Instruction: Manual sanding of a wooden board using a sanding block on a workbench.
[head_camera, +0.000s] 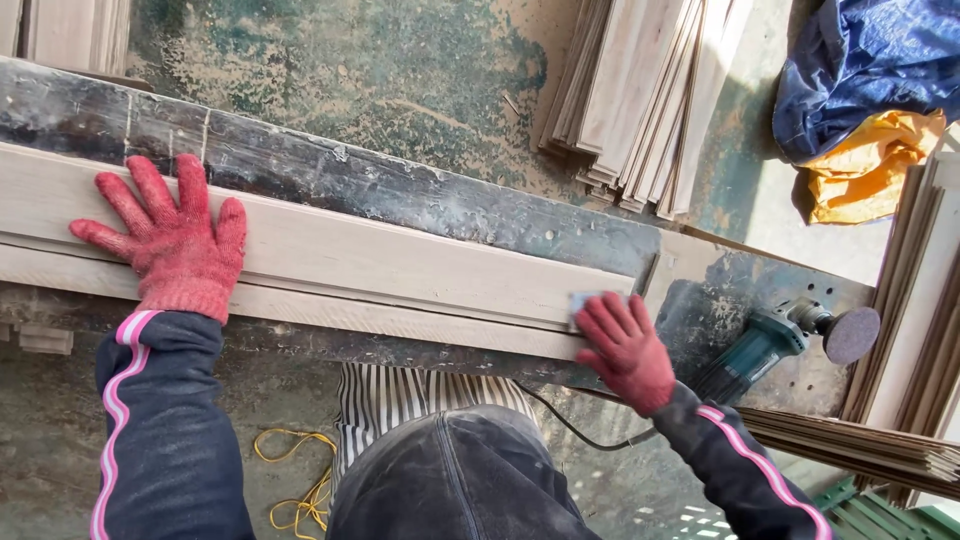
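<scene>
Left hand (170, 240) flat, fingers spread, on moulded wooden board (400, 265); right hand (625, 350) clenched on sanding pad (580, 303) at board's 3 o'clock end.

- Bench strip beyond the moulded wooden board (400, 265): bare and dusty, open to passage along its length.
- Board top between left hand (175, 240) and right hand (625, 345): unobstructed.
- Right of the right hand: green power sander (775, 340) lies close, blocking sideways travel.
- Far side: stacked wood strips (640, 100) crowd the bench's edge.
</scene>
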